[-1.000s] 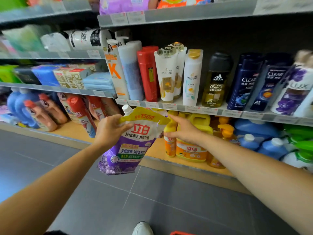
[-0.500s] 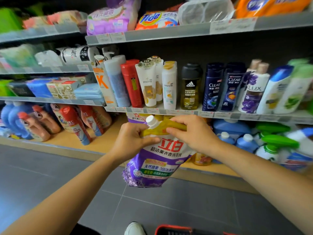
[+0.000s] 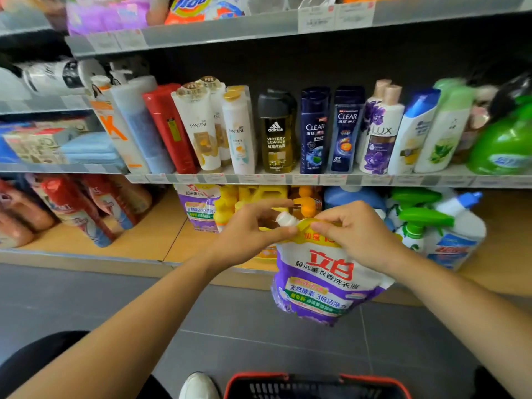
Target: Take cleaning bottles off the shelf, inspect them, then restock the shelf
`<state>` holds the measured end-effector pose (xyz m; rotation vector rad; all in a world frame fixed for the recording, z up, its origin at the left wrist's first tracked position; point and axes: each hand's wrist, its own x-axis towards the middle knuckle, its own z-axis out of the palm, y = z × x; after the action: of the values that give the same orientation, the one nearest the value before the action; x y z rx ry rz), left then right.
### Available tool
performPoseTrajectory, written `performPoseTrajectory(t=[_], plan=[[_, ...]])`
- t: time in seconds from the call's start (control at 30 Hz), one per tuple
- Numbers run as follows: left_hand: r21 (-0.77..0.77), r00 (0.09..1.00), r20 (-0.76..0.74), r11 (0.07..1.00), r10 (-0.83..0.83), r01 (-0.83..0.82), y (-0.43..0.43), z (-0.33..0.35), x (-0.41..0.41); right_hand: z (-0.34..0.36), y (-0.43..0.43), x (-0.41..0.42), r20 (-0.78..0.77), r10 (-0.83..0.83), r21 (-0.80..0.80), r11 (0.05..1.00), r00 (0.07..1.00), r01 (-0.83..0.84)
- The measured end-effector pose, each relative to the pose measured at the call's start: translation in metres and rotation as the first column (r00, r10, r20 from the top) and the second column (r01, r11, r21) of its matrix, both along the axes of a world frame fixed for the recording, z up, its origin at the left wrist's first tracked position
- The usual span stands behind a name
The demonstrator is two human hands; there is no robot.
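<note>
Left to right: my left hand pinches the detergent pouch at its white cap; my right hand pinches its yellow top edge. It hangs before the bottom shelf. Gripped only at the top, it may slip and drop. Pouches: two, counting the shelved pouch.

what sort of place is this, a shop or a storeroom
Most likely a shop aisle: price labels line the shelf edges, branded shampoo bottles stand in outward-facing rows, and a red shopping basket is in view below.
</note>
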<state>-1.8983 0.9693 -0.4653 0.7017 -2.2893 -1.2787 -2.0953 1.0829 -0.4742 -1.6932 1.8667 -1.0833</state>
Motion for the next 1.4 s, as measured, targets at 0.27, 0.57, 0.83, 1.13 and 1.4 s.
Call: performPoseTrajectory(t=[0.27,0.57,0.83,1.13,1.4], plan=[[0.086,0.983,-0.158,0.993,0.096,-0.083,-0.004,0.002,-0.04,0.011,0.002,-0.028,-0.166,-0.08,-0.018,0.997,0.983,0.078],[0.168,0.987,-0.134,0.983,0.093,-0.07,-0.009,-0.003,-0.046,0.007,0.007,-0.028,-0.175,-0.063,-0.007,0.998,0.983,0.063],[-0.012,0.99,-0.1,0.995,-0.097,0.096,-0.007,0.003,-0.035,0.009,0.01,-0.027,-0.095,-0.039,-0.007,0.999,0.995,0.039],[-0.408,0.974,-0.043,0.894,-0.224,0.187,0.0,0.004,-0.027,0.011,0.01,-0.029,-0.103,-0.112,0.007,0.994,0.988,0.113],[-0.612,0.995,-0.03,0.789,-0.099,0.06,-0.004,-0.003,-0.025,0.012,0.008,-0.026,-0.198,-0.106,-0.017,0.994,0.974,0.105]])
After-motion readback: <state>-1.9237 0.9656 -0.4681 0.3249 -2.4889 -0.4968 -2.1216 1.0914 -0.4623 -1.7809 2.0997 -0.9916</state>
